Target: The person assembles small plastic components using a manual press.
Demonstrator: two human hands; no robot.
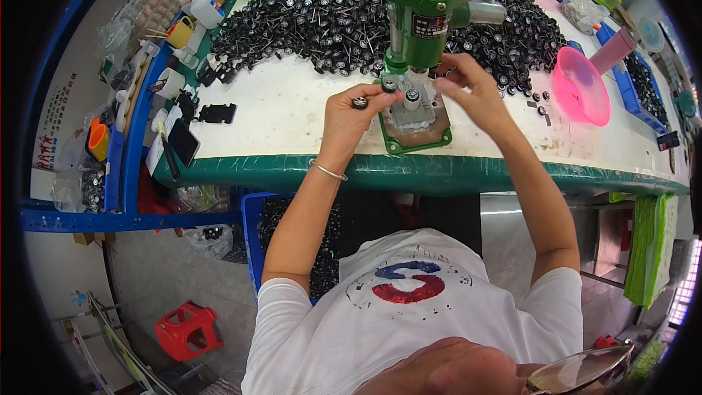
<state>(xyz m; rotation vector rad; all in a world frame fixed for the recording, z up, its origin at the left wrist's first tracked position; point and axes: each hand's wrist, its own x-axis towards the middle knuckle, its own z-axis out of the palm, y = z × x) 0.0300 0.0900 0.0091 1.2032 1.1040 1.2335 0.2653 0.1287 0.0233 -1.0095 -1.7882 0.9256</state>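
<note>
Close to the green hand press (424,22), my left hand (349,113) is closed in a pinch. It grips a small black toy wheel (360,103) with a silver hub; a second wheel (389,85) shows at its fingertips. Whether an axle joins them is hidden by the fingers. Under the ram, another wheel (412,95) sits on the fixture of the press base (417,137). On the other side, my right hand (475,91) has its thumb and bent fingers apart beside the ram. Dark wheels show in that gap, apparently from the pile behind.
A large heap of black wheels and axles (307,22) spreads behind the press. Pink basins (580,88) and a blue bin (643,106) stand to the right. Left are a phone (183,141), bottles (206,12) and a blue rack (131,132). The table's green edge (439,172) runs before me.
</note>
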